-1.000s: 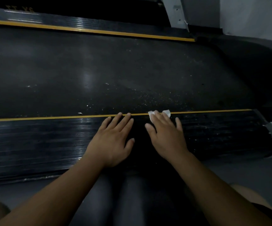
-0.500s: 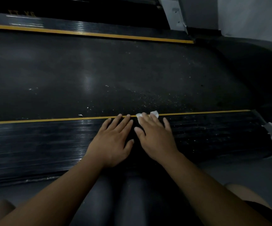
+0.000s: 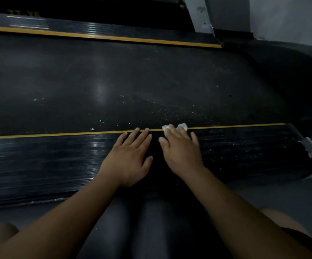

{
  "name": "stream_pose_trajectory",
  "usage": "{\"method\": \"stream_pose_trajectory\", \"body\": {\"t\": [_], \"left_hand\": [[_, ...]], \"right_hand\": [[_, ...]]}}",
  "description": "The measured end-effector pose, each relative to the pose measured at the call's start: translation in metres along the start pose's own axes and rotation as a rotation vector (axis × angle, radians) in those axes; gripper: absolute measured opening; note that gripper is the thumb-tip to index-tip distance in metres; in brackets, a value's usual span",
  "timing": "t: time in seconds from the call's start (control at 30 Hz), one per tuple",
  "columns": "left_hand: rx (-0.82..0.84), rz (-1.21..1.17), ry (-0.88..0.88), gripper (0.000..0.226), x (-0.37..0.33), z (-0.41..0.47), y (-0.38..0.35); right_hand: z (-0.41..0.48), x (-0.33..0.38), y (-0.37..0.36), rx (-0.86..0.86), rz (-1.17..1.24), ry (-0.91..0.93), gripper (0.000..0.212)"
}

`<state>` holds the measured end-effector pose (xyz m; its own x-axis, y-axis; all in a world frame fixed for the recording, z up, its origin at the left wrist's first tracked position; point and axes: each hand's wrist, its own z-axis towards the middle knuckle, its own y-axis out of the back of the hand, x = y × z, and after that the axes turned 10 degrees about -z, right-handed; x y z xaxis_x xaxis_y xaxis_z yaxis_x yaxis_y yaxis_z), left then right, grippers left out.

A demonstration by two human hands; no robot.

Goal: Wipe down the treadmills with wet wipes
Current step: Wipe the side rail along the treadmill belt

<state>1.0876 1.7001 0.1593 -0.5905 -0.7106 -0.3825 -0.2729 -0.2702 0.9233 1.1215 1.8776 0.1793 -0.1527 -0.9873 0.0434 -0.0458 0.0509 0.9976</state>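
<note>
Since the side rail [image 3: 39,161] runs 9-to-3 o'clock, strokes are best kept on that axis. On it the left hand [image 3: 131,157] is laid flat, fingers straight, nothing held. Just beside, the right hand [image 3: 181,152] is pressed flat on the wipe [image 3: 182,126], seen at its 12 o'clock on the yellow stripe [image 3: 58,135]. Specked rail lies toward 3 o'clock, nearer the right hand.

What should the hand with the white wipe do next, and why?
Probably slide the right hand and its crumpled white wet wipe rightward along the black ribbed side rail: pale specks dot that stretch, while the flat left hand lies close on the other side.
</note>
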Motion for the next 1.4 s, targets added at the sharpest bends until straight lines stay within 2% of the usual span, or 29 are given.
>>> {"method": "stream_pose_trajectory", "body": {"t": [0.1,0.2,0.27,0.37,0.43,0.57,0.67,0.73,0.83,0.9,1.0,1.07,1.2,1.3,1.4], "left_hand": [[0.002,-0.005,0.002,0.085,0.001,0.000,0.000],[-0.001,0.010,0.006,0.086,0.000,0.001,0.000],[0.002,0.010,0.001,0.086,0.000,0.000,0.001],[-0.020,-0.014,0.013,0.088,-0.001,-0.002,0.000],[-0.020,-0.015,0.018,0.089,-0.001,-0.001,0.001],[-0.010,0.014,0.019,0.091,-0.002,-0.001,0.001],[-0.008,-0.008,0.013,0.091,-0.003,-0.002,0.001],[-0.006,-0.004,0.012,0.091,-0.002,-0.002,0.001],[-0.010,0.020,0.020,0.092,-0.001,0.000,0.000],[-0.003,0.024,0.018,0.092,-0.001,0.000,0.000],[-0.007,0.008,0.017,0.091,-0.001,-0.001,0.000],[-0.004,0.013,0.016,0.091,0.000,-0.001,0.000],[-0.008,0.027,0.018,0.091,-0.001,0.000,-0.001],[-0.019,0.022,0.014,0.091,-0.003,-0.001,0.000],[-0.013,0.020,0.014,0.091,-0.003,-0.002,0.001]], "right_hand": [[-0.011,0.003,-0.003,0.013,-0.027,0.088,0.052],[-0.007,-0.019,-0.002,-0.005,-0.070,-0.001,0.051],[0.000,-0.007,-0.003,-0.009,-0.036,-0.024,0.053],[-0.010,0.019,-0.008,0.000,-0.002,0.122,0.055],[-0.018,0.007,-0.008,0.021,-0.015,0.156,0.055],[-0.001,-0.007,-0.008,-0.013,-0.002,0.012,0.057],[-0.008,0.019,-0.008,0.001,0.033,0.114,0.056],[-0.022,0.011,-0.006,0.024,0.015,0.160,0.055],[-0.015,-0.012,-0.005,0.006,-0.025,0.040,0.054],[-0.005,-0.003,-0.004,0.009,0.020,-0.008,0.057],[-0.020,0.014,-0.005,0.016,0.056,0.105,0.055],[-0.033,0.000,-0.005,0.022,0.030,0.123,0.054],[-0.012,-0.014,-0.008,-0.005,-0.009,-0.049,0.060],[-0.016,0.015,-0.010,-0.002,0.041,0.065,0.058],[-0.032,0.002,-0.007,0.025,0.047,0.134,0.054]]}}
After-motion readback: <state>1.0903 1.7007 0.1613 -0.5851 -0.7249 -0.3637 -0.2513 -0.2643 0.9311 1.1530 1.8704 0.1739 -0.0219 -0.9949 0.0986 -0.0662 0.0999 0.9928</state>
